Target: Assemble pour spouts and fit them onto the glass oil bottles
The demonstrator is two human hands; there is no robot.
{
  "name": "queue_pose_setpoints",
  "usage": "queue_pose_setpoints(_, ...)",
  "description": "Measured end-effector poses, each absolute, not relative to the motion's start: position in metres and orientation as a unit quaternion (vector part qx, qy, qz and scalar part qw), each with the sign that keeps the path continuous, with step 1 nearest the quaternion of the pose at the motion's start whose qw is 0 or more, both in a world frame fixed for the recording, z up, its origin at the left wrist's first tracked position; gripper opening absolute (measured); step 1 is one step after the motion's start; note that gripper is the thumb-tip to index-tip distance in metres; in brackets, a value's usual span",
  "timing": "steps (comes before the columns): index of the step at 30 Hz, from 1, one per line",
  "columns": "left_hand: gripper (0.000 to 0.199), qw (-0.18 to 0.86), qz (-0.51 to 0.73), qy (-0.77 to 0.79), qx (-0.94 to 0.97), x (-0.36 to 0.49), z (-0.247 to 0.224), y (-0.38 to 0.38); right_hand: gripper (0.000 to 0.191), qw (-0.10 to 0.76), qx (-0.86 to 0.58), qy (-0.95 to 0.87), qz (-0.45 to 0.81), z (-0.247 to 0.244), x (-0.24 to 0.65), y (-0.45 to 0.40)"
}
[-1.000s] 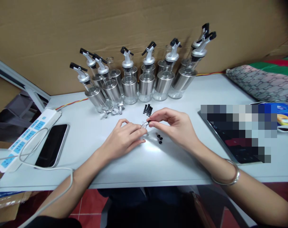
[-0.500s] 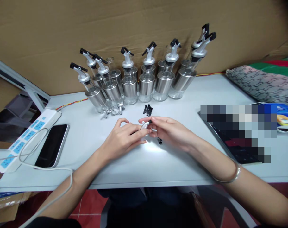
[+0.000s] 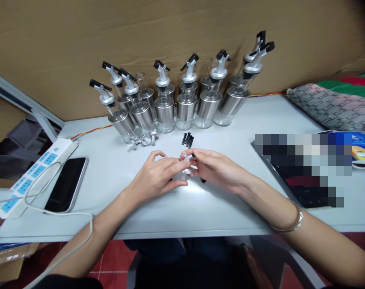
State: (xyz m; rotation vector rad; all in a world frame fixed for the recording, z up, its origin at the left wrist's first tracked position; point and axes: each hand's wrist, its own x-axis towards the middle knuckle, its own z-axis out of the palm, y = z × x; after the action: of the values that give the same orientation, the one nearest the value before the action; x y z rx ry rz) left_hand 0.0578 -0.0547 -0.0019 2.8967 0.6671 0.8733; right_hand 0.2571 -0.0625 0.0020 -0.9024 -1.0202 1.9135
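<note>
Between my two hands, above the table, is a silver bottle pourer (image 3: 187,170) with a round collar and a small black part at its tip. My right hand (image 3: 217,168) grips it from the right, with thumb and forefinger near the black part. From the left, my left hand (image 3: 161,174) has its forefinger on the pourer's body and its thumb just below the collar. Parts of the pourer are hidden by fingers. Beyond my hands lie several small black levers (image 3: 187,139). Another black piece (image 3: 203,181) shows under my right hand.
Glass bottles (image 3: 165,114) with steel sleeves, many topped by pourers, stand along the cardboard wall. Loose silver pourer parts (image 3: 145,139) lie before them. At left are a phone (image 3: 66,184), a power strip (image 3: 35,176) and a white cable; a dark tablet-like object (image 3: 278,176) lies right.
The pourer has turned between my fingers, so its round collar now shows. My left thumb and forefinger have spread slightly; my right hand has shifted a little.
</note>
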Motion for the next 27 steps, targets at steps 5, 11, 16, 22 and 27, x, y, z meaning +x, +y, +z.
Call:
queue_pose_setpoints(5,0.036,0.019,0.291,0.405,0.867,0.051,-0.007,-0.044,0.029,0.414,-0.396,-0.416,0.706,0.010,0.266,-0.056)
queue_pose_setpoints(11,0.036,0.033,0.228,0.578,0.783,0.036,-0.019,-0.024,0.030,0.440,-0.400,-0.407,0.693,0.015,0.271,-0.054)
queue_pose_setpoints(16,0.030,0.077,0.247,0.565,0.783,0.028,-0.021,-0.018,0.026,0.448,-0.389,-0.379,0.710,0.015,0.269,-0.055)
queue_pose_setpoints(22,0.027,0.121,0.264,0.545,0.786,0.030,-0.018,-0.019,0.025,0.445,-0.393,-0.372,0.713,0.015,0.269,-0.054)
queue_pose_setpoints(27,0.025,0.108,0.242,0.545,0.795,0.035,-0.013,-0.025,0.029,0.447,-0.379,-0.335,0.738,0.016,0.268,-0.055)
